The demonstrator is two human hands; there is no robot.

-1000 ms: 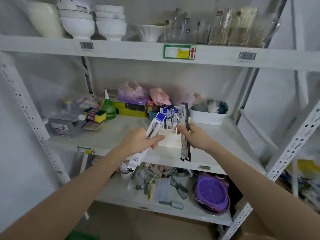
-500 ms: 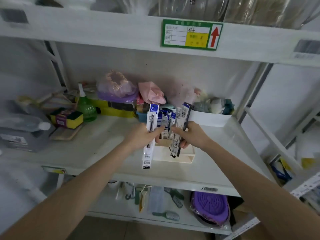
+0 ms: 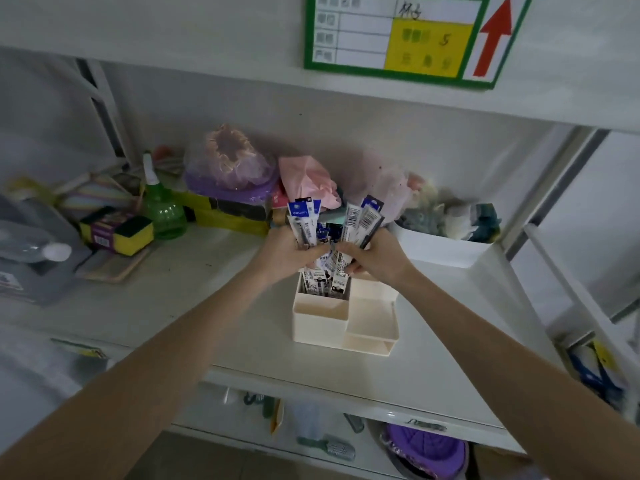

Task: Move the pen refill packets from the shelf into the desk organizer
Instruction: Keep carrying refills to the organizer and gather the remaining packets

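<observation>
A cream desk organizer (image 3: 320, 315) with several compartments stands on the middle shelf (image 3: 214, 306). Several pen refill packets (image 3: 323, 284), white with blue tops, stand upright in its tall back-left compartment. My left hand (image 3: 287, 252) grips a packet with a blue top (image 3: 304, 220) over that compartment. My right hand (image 3: 375, 259) grips one or two packets with barcodes (image 3: 362, 221) beside it. The two hands nearly touch above the organizer. The packets' lower ends dip into the compartment.
A white bin (image 3: 440, 251) of soft items sits right of the hands. Behind are a pink bag (image 3: 308, 180), a purple lidded tub (image 3: 228, 188), a green spray bottle (image 3: 162, 209) and sponges (image 3: 117, 232). The upper shelf's edge carries a green label (image 3: 412, 36).
Both hands have brought their packets together and lowered them upright into the organizer's back-left compartment. The camera has moved closer to the shelf.
</observation>
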